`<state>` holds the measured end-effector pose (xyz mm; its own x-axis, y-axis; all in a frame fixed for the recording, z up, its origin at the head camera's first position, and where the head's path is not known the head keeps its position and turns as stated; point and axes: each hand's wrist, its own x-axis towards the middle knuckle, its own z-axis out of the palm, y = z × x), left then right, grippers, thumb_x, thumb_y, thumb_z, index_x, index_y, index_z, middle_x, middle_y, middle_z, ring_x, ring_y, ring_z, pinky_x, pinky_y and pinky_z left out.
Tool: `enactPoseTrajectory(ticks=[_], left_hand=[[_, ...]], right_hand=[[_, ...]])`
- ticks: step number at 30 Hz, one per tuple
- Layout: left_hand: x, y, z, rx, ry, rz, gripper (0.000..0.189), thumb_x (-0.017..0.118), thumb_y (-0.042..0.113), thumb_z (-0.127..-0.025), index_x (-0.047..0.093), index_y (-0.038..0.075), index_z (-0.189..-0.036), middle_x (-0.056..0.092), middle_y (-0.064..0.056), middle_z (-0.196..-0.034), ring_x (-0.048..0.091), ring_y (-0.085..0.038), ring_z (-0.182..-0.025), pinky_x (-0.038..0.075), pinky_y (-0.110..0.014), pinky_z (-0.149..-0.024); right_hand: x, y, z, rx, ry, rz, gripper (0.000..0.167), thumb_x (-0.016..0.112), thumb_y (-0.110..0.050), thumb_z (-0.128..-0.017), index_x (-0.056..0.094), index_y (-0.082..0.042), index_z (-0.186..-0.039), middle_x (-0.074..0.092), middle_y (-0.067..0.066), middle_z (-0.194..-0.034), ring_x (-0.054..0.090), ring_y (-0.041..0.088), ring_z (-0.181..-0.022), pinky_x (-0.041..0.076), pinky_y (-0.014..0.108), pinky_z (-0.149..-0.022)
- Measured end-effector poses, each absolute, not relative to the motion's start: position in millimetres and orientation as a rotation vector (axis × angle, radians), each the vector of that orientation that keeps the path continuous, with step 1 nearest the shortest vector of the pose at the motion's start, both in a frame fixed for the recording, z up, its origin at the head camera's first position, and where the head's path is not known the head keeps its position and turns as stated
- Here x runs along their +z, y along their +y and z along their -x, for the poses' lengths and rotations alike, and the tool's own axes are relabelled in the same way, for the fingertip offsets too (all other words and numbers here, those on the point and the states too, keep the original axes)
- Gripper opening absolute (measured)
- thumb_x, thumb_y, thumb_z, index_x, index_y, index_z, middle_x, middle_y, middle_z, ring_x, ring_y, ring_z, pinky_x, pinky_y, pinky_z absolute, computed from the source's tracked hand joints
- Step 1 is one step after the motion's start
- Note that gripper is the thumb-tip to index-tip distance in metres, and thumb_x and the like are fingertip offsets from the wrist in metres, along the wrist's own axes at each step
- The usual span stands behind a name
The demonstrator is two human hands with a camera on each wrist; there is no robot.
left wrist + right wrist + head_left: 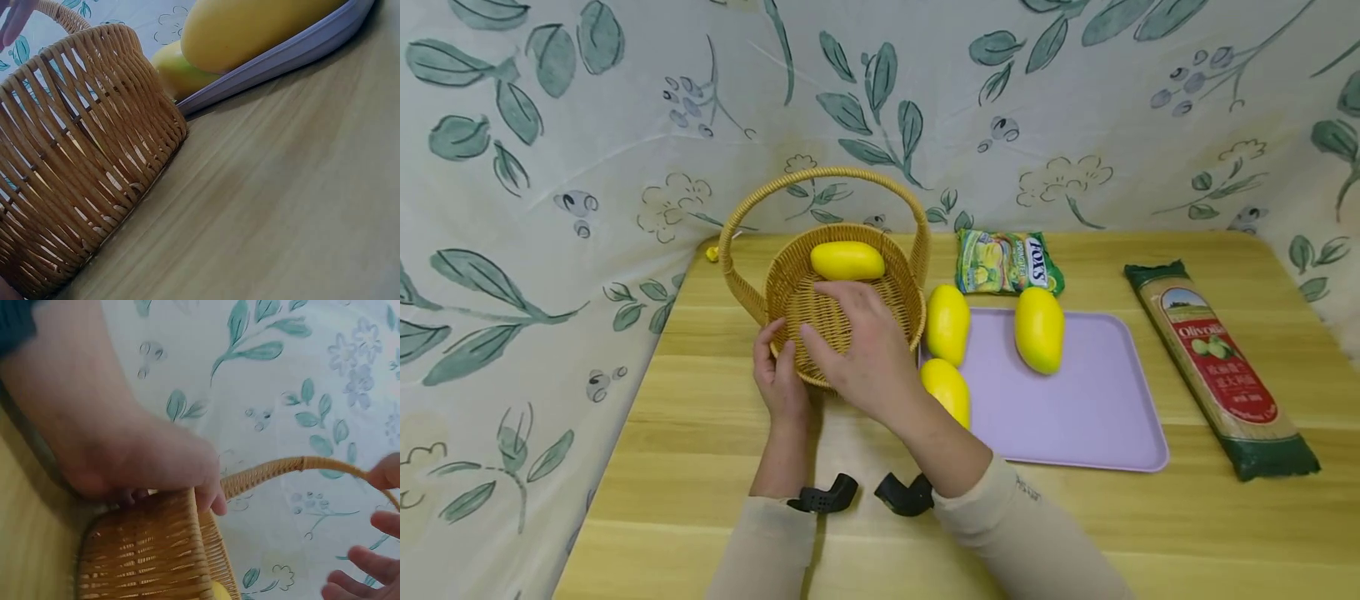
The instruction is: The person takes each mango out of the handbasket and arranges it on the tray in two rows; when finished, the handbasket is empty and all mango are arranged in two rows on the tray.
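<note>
Basket [782,287]: we saw it toward ten o'clock from the tray [1060,417], its handle [831,172] arched above.
Basket mango [847,261]: it lay inside, at twelve o'clock.
Left hand [781,382]: we saw its thumb and fingers clamped on the basket between seven and eight o'clock.
Right hand [874,358]: it hung over the basket from five o'clock, fingers apart.
Tray mangoes [1040,332]: we counted three, at nine, ten and twelve o'clock.
Candy bag [1000,265] and pasta pack [1221,371]: they lay near the tray, toward eleven and three o'clock.

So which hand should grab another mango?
Probably the right: the right hand looks empty and is nearer the loose mangoes, while the left hand grips the basket.
</note>
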<state>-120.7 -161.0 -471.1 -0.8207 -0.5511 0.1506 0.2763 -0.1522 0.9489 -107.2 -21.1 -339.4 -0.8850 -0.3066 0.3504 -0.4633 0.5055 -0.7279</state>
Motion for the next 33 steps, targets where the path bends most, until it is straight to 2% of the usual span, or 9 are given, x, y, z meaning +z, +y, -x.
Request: enactPoseTrajectory(ticks=[4, 11, 17, 22, 26, 33], left_hand=[[-471.4, -163.3, 123.1, -1.957, -1.605, -0.308, 0.035, 0.048, 0.001, -0.094, 0.057, -0.003, -0.127, 0.050, -0.016, -0.145, 0.042, -0.014, -0.140, 0.034, -0.024, -0.112], [-473.1, -164.6, 124.6, -1.971, -1.566, -0.268, 0.033, 0.049, -0.001, -0.097, 0.056, -0.008, -0.128, 0.057, -0.002, -0.132, 0.042, -0.014, -0.138, 0.031, -0.033, -0.116], [-471.6, -163.7, 124.1, -1.987, -1.566, -0.263, 0.034, 0.047, -0.002, -0.097, 0.056, -0.006, -0.129, 0.054, -0.011, -0.137, 0.043, -0.014, -0.137, 0.032, -0.038, -0.117], [-471.6, -163.2, 123.6, -1.980, -1.567, -0.250, 0.034, 0.046, -0.005, -0.096, 0.053, -0.010, -0.129, 0.054, -0.013, -0.137, 0.046, -0.015, -0.135, 0.034, -0.041, -0.117], [-472.5, -162.9, 123.6, -1.976, -1.570, -0.251, 0.034, 0.047, -0.004, -0.097, 0.054, -0.009, -0.129, 0.054, -0.013, -0.137, 0.046, -0.014, -0.134, 0.034, -0.039, -0.116], [-471.1, -161.9, 123.9, -1.976, -1.569, -0.250, 0.034, 0.047, -0.003, -0.097, 0.054, -0.010, -0.130, 0.053, -0.017, -0.138, 0.047, -0.015, -0.134, 0.037, -0.039, -0.114]], right_hand=[[-332.5, -42.3, 140.1, 1.328, -2.569, -0.501, 0.046, 0.064, -0.033, -0.098, 0.058, -0.016, -0.140, 0.056, 0.008, -0.142, 0.053, 0.024, -0.133, 0.046, 0.044, -0.110], [-348.5, -61.0, 190.0, 1.333, -2.617, -0.365, 0.048, 0.066, -0.035, -0.097, 0.058, -0.019, -0.141, 0.051, 0.008, -0.145, 0.049, 0.026, -0.135, 0.047, 0.043, -0.107], [-379.1, -64.7, 218.9, 1.232, -2.696, -0.270, 0.059, 0.072, -0.042, -0.093, 0.055, -0.020, -0.145, 0.046, 0.009, -0.148, 0.044, 0.027, -0.138, 0.048, 0.041, -0.108], [-394.1, -63.6, 230.9, 1.099, -2.770, -0.190, 0.068, 0.075, -0.050, -0.089, 0.052, -0.023, -0.147, 0.042, 0.007, -0.154, 0.037, 0.028, -0.144, 0.039, 0.043, -0.117], [-400.5, -63.2, 236.4, 1.022, -2.810, -0.191, 0.075, 0.076, -0.052, -0.087, 0.048, -0.024, -0.151, 0.034, 0.006, -0.161, 0.026, 0.030, -0.151, 0.029, 0.046, -0.123], [-409.5, -62.7, 242.7, 1.030, -2.869, -0.163, 0.083, 0.077, -0.052, -0.086, 0.040, -0.028, -0.156, 0.026, 0.004, -0.167, 0.018, 0.030, -0.156, 0.021, 0.051, -0.126]])
